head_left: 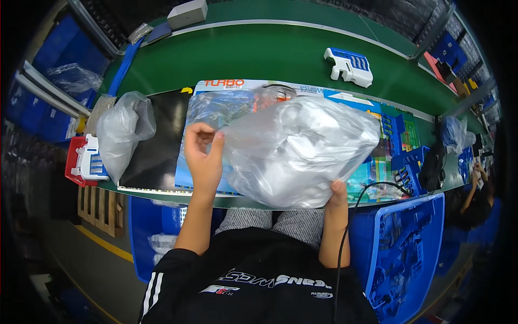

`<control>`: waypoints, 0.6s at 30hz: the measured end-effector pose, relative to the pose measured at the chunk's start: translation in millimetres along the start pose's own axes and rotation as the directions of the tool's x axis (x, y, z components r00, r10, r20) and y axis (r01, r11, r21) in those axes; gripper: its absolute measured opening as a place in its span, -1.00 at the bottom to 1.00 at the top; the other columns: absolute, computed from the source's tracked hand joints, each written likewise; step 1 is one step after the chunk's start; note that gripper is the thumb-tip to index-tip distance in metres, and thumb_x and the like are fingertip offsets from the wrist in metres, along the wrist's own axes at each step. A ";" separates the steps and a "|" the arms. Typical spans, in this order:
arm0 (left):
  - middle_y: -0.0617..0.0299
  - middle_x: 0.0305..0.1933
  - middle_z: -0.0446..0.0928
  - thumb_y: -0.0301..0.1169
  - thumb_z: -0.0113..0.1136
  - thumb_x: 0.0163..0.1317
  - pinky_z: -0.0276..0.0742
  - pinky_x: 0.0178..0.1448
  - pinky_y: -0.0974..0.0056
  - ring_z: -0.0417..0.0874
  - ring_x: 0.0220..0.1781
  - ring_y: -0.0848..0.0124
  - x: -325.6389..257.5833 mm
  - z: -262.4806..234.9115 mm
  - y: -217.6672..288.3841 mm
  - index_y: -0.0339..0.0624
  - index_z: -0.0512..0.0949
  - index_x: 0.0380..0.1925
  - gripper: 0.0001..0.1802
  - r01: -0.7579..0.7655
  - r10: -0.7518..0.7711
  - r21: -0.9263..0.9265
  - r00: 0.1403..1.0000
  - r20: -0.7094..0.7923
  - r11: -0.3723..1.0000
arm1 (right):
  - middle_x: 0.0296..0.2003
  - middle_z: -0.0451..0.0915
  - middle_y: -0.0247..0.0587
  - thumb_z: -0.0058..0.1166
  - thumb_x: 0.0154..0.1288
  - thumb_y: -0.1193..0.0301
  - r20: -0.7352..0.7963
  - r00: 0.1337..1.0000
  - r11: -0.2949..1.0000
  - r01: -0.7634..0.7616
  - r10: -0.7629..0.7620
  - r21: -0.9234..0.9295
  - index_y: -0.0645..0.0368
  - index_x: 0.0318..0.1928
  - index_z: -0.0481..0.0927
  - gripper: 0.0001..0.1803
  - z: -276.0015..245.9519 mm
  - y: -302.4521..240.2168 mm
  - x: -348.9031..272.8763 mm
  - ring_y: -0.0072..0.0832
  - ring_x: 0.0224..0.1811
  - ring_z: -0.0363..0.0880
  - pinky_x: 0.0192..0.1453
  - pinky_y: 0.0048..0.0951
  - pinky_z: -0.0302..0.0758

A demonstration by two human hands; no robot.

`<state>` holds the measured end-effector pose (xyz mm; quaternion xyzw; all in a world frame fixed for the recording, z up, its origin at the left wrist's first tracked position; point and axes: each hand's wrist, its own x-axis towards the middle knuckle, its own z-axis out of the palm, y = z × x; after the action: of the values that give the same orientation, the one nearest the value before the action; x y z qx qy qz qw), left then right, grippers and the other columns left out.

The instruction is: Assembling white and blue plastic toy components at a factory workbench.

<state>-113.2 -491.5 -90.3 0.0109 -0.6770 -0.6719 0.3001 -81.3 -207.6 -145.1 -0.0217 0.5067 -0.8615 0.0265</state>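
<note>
I hold a large clear plastic bag (pixel 299 148) in front of me over the bench's near edge; something pale shows dimly inside it. My left hand (pixel 203 159) pinches the bag's left edge with thumb and fingers. My right hand (pixel 337 195) grips the bag's lower right corner from underneath, only the thumb showing. Beneath the bag lies a flat printed toy box (pixel 237 89) in blue and white, partly covered by it.
A green bench (pixel 270 54) curves away. On it lie a black mat (pixel 159 135), a crumpled clear bag (pixel 121 129) at left, a blue-and-white plastic toy part (pixel 349 66) far right, and blue parts (pixel 407 159). A blue crate (pixel 402 254) stands at my right. Another person (pixel 477 197) sits far right.
</note>
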 end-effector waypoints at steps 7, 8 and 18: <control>0.18 -0.27 0.60 -0.35 0.39 0.20 0.50 -0.10 0.33 0.58 -0.23 0.43 10.5 8.9 52.3 -0.30 0.59 -0.13 -0.69 -0.219 0.023 0.256 0.800 0.599 0.942 | 0.32 0.36 0.02 0.49 -0.15 -0.12 0.109 0.994 0.996 0.036 -0.027 -0.085 0.40 0.44 0.13 0.29 3.0 -3.7 14.9 -0.19 0.37 0.37 0.42 -0.20 0.33; 0.19 -0.31 0.61 -0.34 0.37 0.23 0.50 -0.15 0.34 0.59 -0.28 0.45 11.3 10.1 51.6 -0.31 0.61 -0.09 -0.68 -0.090 -0.134 0.305 0.758 0.639 0.948 | 0.31 0.36 0.01 0.49 -0.15 -0.11 0.109 0.992 0.988 0.077 -0.062 -0.135 0.41 0.44 0.13 0.29 5.5 -5.4 16.8 -0.19 0.36 0.37 0.42 -0.21 0.33; 0.15 -0.14 0.59 -0.29 0.13 0.47 0.52 -0.16 0.35 0.62 -0.23 0.42 22.0 -27.7 38.1 -0.33 0.57 0.08 -0.65 0.325 0.144 -0.377 0.561 0.815 0.867 | 0.22 0.45 -0.03 0.50 -0.06 0.24 -0.002 0.972 0.942 0.226 -0.234 -0.247 0.34 0.41 0.22 0.06 13.3 -10.2 30.9 -0.27 0.25 0.46 0.36 -0.26 0.37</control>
<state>-104.8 -522.0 -49.1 -0.3431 -0.5430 -0.7607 -0.0941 -111.6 -216.4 -129.4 -0.0704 0.6037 -0.7895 -0.0852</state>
